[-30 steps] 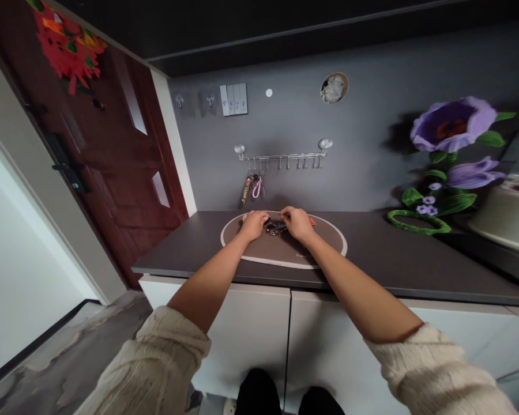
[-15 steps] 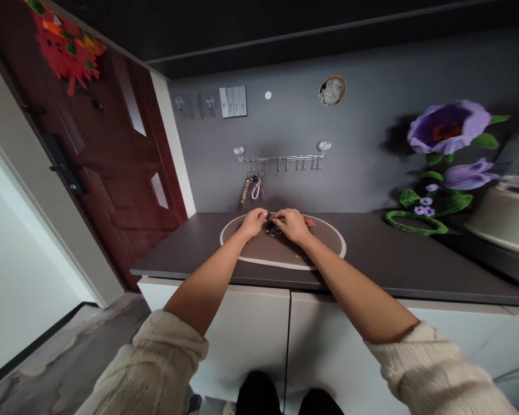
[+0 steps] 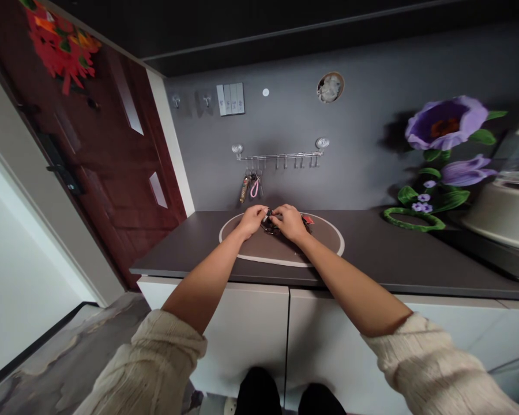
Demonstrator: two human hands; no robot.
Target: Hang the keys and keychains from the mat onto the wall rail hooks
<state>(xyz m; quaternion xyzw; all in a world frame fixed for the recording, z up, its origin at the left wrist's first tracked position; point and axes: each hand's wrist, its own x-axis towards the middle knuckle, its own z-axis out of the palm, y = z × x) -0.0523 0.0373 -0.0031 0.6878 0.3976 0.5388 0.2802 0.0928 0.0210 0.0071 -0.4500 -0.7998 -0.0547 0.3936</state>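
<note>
My left hand point(image 3: 251, 219) and my right hand point(image 3: 289, 221) meet over an oval brown mat point(image 3: 324, 242) on a dark countertop point(image 3: 372, 253). Both pinch a small bunch of keys point(image 3: 270, 225) held between them, just above the mat. Fingers of both hands are curled round it. A small red tag point(image 3: 308, 219) lies on the mat right of my right hand. On the wall behind, a chrome hook rail point(image 3: 279, 154) carries another key bunch with a pink loop point(image 3: 252, 187).
A dark red door point(image 3: 95, 144) stands at the left with a handle point(image 3: 63, 173). Purple flower decorations point(image 3: 445, 150) sit at the right of the counter, and a pale appliance point(image 3: 501, 213) at the far right. White cabinet doors point(image 3: 320, 340) are below the counter.
My hands have drawn closer together over the keys, the right hand sliding left. The red tag has come into view.
</note>
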